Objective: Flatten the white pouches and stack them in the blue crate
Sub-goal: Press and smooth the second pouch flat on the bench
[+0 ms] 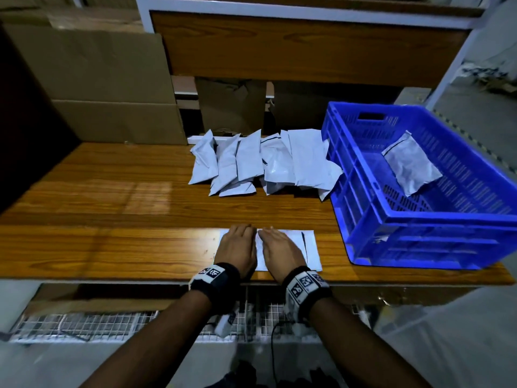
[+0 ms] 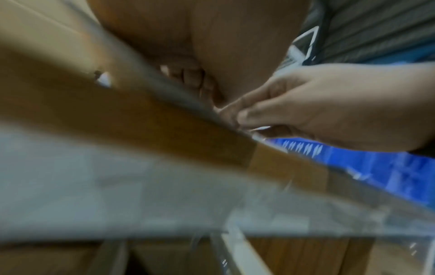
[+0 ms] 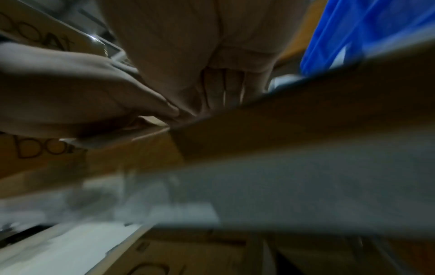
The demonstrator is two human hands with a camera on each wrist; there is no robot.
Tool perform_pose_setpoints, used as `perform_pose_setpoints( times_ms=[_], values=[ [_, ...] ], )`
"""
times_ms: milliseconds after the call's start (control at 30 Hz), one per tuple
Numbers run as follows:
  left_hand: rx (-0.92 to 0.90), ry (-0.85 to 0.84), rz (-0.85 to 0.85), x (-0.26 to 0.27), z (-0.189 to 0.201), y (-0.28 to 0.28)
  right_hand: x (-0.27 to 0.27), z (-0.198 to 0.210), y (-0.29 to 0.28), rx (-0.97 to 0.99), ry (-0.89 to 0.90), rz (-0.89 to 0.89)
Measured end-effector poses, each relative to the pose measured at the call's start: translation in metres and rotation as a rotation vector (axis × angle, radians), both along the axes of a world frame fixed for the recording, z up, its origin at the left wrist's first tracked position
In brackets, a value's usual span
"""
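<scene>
Left hand (image 1: pixel 237 247) and right hand (image 1: pixel 281 249) press flat-fingered on one white pouch (image 1: pixel 296 247); one pouch (image 1: pixel 411 166) in blue crate (image 1: pixel 419 233); carton (image 3: pixel 42 148) lettering partly reads "bo".

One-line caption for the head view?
Both hands, left hand and right hand, press a white pouch flat beside the blue crate.

White pouches (image 1: pixel 260 161) are seen on a brown wood-grain table (image 1: pixel 112 219); the perforated crate (image 1: pixel 419 191) is blue.

Dim head view, edges bowed; both wrist views heavily blurred
</scene>
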State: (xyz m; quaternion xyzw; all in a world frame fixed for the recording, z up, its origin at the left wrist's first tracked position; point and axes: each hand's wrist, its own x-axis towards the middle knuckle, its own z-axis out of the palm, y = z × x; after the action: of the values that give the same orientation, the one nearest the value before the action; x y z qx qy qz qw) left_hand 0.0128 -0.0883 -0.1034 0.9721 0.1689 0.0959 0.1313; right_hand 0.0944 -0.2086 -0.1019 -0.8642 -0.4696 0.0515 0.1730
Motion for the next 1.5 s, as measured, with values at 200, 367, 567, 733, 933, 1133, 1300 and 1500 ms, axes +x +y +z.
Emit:
perform_pose_setpoints(
  times_ms=[200, 367, 567, 733, 933, 1133, 1300, 1500],
  values=[
    [0.066, 0.158, 0.003, -0.021, -0.026, -0.003, -0.014, -0.027, -0.010, -0.044, -0.072, -0.058],
    [0.027, 0.199, -0.053, -0.023, -0.019, 0.002, -0.012, -0.019, -0.007, -0.167, -0.033, -0.038],
    [-0.032, 0.084, 0.010, -0.019, -0.017, 0.021, -0.006, -0.004, 0.009, -0.082, -0.078, -0.050],
    [0.041, 0.194, -0.019, -0.032, -0.030, 0.017, -0.022, -0.021, 0.005, -0.165, -0.083, -0.082],
    [-0.005, 0.241, -0.040, -0.034, -0.024, 0.022, -0.012, -0.020, -0.001, -0.178, -0.056, -0.021],
    [0.011, 0.090, -0.145, -0.038, -0.021, 0.040, 0.017, -0.013, -0.038, -0.194, -0.110, -0.142],
    [0.082, 0.156, -0.172, -0.048, -0.031, 0.043, 0.016, -0.020, -0.047, -0.250, -0.107, -0.151],
    [0.109, 0.173, -0.291, -0.061, -0.034, 0.056, 0.029, -0.020, -0.063, -0.202, 0.040, -0.038]
  ],
)
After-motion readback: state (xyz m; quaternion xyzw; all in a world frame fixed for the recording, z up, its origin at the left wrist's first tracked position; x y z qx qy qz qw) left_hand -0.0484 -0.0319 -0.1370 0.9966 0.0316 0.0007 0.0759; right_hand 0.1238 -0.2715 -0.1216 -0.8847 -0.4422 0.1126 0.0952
